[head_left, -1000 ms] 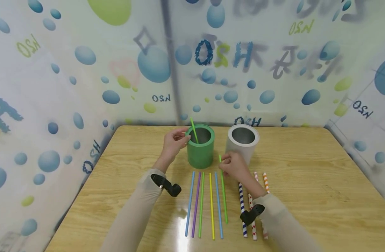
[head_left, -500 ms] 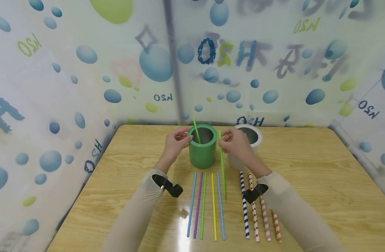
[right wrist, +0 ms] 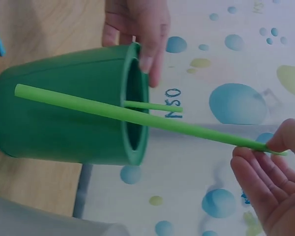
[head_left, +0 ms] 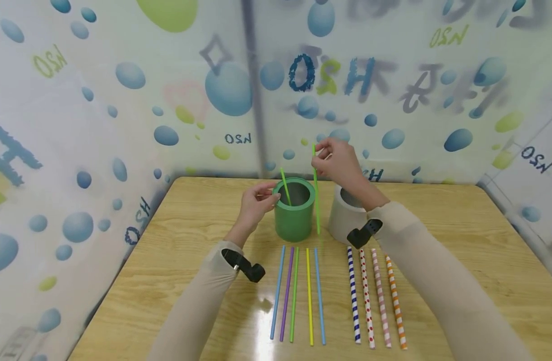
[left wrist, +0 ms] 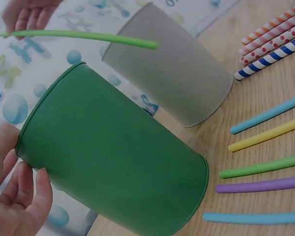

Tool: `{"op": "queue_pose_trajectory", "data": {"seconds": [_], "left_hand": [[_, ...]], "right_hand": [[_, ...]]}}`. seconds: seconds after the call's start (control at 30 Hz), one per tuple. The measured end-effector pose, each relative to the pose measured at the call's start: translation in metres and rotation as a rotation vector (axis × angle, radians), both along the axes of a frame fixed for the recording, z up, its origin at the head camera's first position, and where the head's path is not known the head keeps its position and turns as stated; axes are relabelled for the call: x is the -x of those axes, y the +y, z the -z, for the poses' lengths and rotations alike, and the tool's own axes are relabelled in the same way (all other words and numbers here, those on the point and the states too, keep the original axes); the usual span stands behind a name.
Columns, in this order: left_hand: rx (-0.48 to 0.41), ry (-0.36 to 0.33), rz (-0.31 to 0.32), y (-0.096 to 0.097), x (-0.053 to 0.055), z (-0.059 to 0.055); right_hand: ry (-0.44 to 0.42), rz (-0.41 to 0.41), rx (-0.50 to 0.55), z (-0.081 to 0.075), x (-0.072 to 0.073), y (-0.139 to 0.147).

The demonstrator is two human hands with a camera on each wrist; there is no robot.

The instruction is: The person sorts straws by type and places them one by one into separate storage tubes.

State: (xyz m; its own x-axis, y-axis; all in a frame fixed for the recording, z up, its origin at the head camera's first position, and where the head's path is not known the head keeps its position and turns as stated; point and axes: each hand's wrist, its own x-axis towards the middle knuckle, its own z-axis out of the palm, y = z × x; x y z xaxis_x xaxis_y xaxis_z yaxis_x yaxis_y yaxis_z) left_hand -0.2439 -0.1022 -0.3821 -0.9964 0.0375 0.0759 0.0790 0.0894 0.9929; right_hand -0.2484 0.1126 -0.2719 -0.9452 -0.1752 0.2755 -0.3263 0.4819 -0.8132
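My left hand (head_left: 254, 206) grips the rim of a green can (head_left: 294, 223) at its left side, thumb over the edge. One green straw (head_left: 283, 176) leans inside that can, its top sticking out. Up and to the right, my right hand (head_left: 341, 161) pinches a second green straw (right wrist: 187, 129) near its top end. That straw hangs nearly upright, its lower end in front of the gap between the green can and a white can (head_left: 341, 223). In the right wrist view it crosses in front of the green can's mouth. My right forearm partly hides the white can.
Several plain straws, including a yellow straw (head_left: 309, 296) and a purple straw (head_left: 287, 296), lie in a row on the wooden table (head_left: 154, 281). Right of them lie several patterned paper straws, among them a blue-striped straw (head_left: 353, 296). A printed curtain (head_left: 190, 90) stands behind the table.
My right hand has lifted the green straw off the table, upward past the white can to above rim height. My left hand has stayed on the green can.
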Motion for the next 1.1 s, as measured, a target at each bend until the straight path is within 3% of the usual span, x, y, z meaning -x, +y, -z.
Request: {"op": "queue_pose_trajectory", "data": {"seconds": [0.27, 0.57, 0.8, 1.1], "left_hand": [[0.011, 0.001, 0.008, -0.003, 0.000, -0.001], [0.006, -0.019, 0.027, -0.001, -0.004, -0.007], [0.001, 0.005, 0.011, -0.001, -0.001, 0.002], [0.009, 0.019, 0.003, 0.000, -0.001, 0.002]], "right_hand": [[0.045, -0.017, 0.023, -0.034, 0.021, -0.013], [0.010, -0.031, 0.031, -0.057, 0.036, -0.015], [0.021, -0.053, 0.066, -0.050, 0.047, -0.019], [-0.003, -0.093, 0.074, -0.020, 0.045, -0.030]]}}
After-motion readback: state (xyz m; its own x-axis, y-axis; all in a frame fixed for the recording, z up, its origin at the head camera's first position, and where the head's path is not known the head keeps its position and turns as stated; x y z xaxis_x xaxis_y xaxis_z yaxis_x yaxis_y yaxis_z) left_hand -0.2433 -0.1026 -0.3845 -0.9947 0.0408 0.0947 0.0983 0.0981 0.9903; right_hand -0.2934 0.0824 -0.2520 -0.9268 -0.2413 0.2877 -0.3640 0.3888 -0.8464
